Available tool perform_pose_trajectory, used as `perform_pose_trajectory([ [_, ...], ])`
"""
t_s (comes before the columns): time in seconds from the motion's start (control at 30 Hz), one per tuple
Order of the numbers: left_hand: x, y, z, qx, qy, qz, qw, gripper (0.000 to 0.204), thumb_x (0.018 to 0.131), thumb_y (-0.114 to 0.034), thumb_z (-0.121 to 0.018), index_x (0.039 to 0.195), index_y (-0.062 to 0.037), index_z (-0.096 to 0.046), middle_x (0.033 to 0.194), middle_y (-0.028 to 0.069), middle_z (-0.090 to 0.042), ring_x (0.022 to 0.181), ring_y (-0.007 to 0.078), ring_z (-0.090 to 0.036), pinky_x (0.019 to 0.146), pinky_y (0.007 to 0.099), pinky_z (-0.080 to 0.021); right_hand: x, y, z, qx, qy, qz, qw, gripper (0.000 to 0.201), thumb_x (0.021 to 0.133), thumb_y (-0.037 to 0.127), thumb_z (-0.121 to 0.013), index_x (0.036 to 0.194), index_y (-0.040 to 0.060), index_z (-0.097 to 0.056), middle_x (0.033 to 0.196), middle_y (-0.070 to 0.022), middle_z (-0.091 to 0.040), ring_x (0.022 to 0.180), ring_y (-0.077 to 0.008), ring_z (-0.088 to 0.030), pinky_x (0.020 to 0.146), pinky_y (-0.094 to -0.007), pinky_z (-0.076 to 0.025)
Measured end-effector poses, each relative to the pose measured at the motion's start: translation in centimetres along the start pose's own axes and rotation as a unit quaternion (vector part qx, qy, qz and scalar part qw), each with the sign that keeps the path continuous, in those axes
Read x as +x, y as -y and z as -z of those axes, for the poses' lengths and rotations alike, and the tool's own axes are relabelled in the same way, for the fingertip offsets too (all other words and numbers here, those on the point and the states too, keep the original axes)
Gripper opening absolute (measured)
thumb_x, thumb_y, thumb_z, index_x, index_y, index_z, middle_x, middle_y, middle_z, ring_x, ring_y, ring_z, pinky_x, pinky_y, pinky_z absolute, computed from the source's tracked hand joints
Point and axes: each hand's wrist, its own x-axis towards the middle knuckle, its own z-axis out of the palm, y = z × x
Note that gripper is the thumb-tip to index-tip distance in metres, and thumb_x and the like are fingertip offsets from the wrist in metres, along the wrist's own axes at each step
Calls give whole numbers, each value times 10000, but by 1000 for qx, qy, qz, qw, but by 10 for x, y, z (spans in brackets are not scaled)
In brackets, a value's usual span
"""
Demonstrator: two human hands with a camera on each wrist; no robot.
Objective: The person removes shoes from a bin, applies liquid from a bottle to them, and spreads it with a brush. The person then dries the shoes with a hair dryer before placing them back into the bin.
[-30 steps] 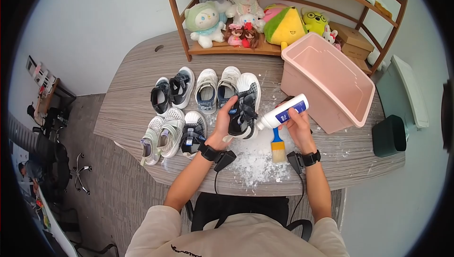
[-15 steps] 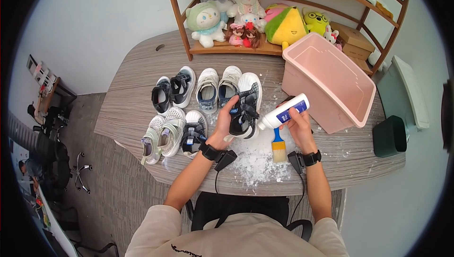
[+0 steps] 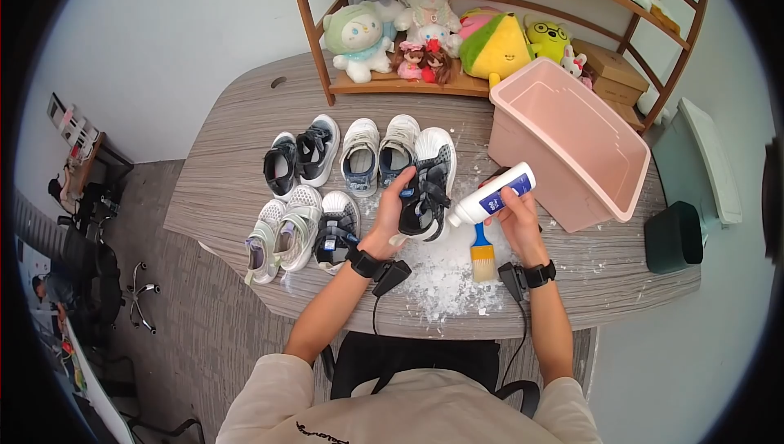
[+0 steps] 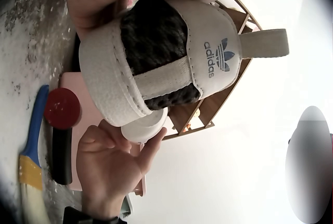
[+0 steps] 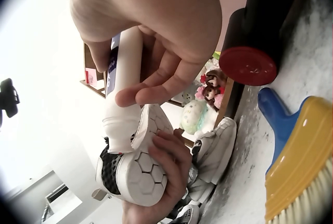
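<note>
My left hand point(image 3: 390, 219) grips a dark sneaker point(image 3: 429, 187) with a white toe and sole, held above the table, toe pointing away from me. Its pale heel point(image 4: 216, 52) and adidas mark face the left wrist view. In my right hand point(image 3: 518, 219) is a white plastic bottle point(image 3: 494, 195) with a blue label, tilted so its nozzle end points down-left at the sneaker's side. The right wrist view shows that end of the bottle point(image 5: 122, 114) close against the shoe, overlapping the hexagon-patterned sole point(image 5: 143, 174).
A brush point(image 3: 482, 256) with blue handle lies among white flakes point(image 3: 441, 281) below my hands. Beside it is a black cylinder with a red end point(image 5: 252, 65). Several shoes point(image 3: 298, 227) stand left. A pink bin point(image 3: 539, 162) is at right, a dark green container point(image 3: 674, 236) beyond, plush toys point(image 3: 359, 40) behind.
The head view has shifted very slightly, moving the scene a little to the right. Both hands keep their hold on sneaker and bottle, in nearly the same pose.
</note>
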Motion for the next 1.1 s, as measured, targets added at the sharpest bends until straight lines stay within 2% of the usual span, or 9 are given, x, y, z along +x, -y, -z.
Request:
perform_pose_trajectory([
  [0.07,2,-1,1,2,9,-4,1000,365,1018,-353,-516,1145,-46,-666,1012,94,-737,883,190,-725,809,306,-586,1,-1,1,2,1,0,1000,273,995,206,-606,1116,-38,-608,1069,-167,-705,819,-176,-703,605,-312,-572],
  [0.13,1,-1,1,-4,10,1,1000,365,1019,-352,-515,1144,-44,-666,1009,90,-737,881,194,-725,810,308,-584,0,-2,5,-33,16,-8,999,307,1003,274,-593,1176,23,-559,1098,-154,-680,874,-184,-681,604,-305,-547],
  [0.23,-1,-2,-5,-15,-13,3,1000,407,1046,-335,-445,1151,-11,-667,960,115,-748,821,205,-727,776,308,-587,0,-3,6,-31,17,-9,999,304,1003,271,-593,1176,24,-556,1099,-155,-680,870,-182,-680,601,-304,-545],
  [0.37,0,0,-3,-8,-9,-5,1000,408,1046,-333,-445,1147,-10,-671,957,113,-749,823,205,-727,780,309,-587,1,-2,5,-31,14,-7,999,302,1004,269,-592,1177,24,-557,1098,-154,-680,868,-180,-680,600,-305,-544],
  [0.43,2,0,2,1,18,0,1000,371,1017,-355,-515,1142,-40,-666,1004,91,-737,885,196,-724,815,310,-583,0,-2,5,-32,15,-10,999,297,1005,264,-589,1179,26,-556,1097,-151,-681,871,-179,-679,600,-306,-544],
  [0.67,2,0,0,0,7,5,1000,375,1016,-353,-513,1149,-39,-667,1005,99,-738,895,198,-725,828,313,-583,0,-3,5,-30,13,-12,999,290,1006,258,-585,1180,28,-558,1098,-144,-682,879,-179,-678,599,-305,-543],
  [0.73,0,0,-5,-9,-19,-1,1000,395,1039,-339,-465,1157,-26,-675,955,95,-751,814,187,-724,765,288,-580,0,-2,4,-34,5,-10,999,288,1006,259,-586,1177,28,-561,1097,-143,-682,878,-178,-678,595,-306,-540],
  [0.83,1,0,0,2,4,-1,1000,391,1037,-340,-472,1161,-29,-674,964,90,-751,817,184,-724,765,286,-580,1,-4,7,-33,12,-9,999,289,1005,258,-589,1176,27,-565,1095,-141,-682,875,-178,-677,593,-307,-539],
  [1.1,3,1,1,-3,-8,1,1000,377,1010,-353,-526,1144,-29,-666,1000,96,-738,873,200,-729,800,306,-590,1,-4,8,-31,20,-10,999,299,1002,258,-594,1181,21,-568,1096,-143,-682,870,-181,-677,594,-309,-538],
])
